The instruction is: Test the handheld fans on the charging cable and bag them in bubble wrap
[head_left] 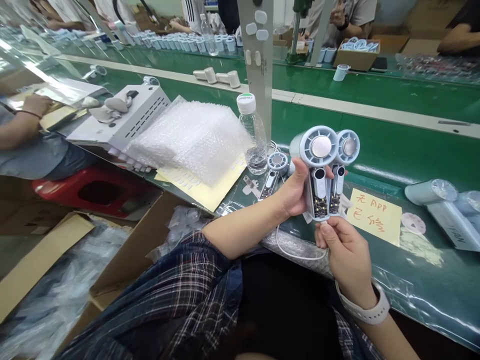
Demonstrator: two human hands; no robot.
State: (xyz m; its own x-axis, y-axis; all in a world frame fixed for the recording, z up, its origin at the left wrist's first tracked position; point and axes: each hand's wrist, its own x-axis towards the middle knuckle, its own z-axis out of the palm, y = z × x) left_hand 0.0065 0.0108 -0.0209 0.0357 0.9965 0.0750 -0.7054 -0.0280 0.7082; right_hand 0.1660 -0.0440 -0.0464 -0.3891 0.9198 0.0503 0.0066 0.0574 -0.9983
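Observation:
My left hand (pixel 296 192) is wrapped round a light-blue handheld fan (pixel 320 197), whose open handle bares a circuit board. A second handheld fan (pixel 335 192), opened the same way, stands right behind it; whether the same hand holds both is hard to see. At the foot of the front fan, my right hand (pixel 347 250) pinches the end of a white charging cable (pixel 296 254), its plug hidden by fingers. The cable loops down to the left. Another opened fan (pixel 276 165) lies on the bench just left of my left hand.
A water bottle (pixel 255 135) stands beside bubble wrap (pixel 195 135) and yellow sheets (pixel 221 192). A handwritten note (pixel 375 216) lies to the right, near more fans (pixel 431 192). Behind runs a green conveyor (pixel 393 107); a metal post (pixel 258 65) rises mid-bench. Co-workers sit around.

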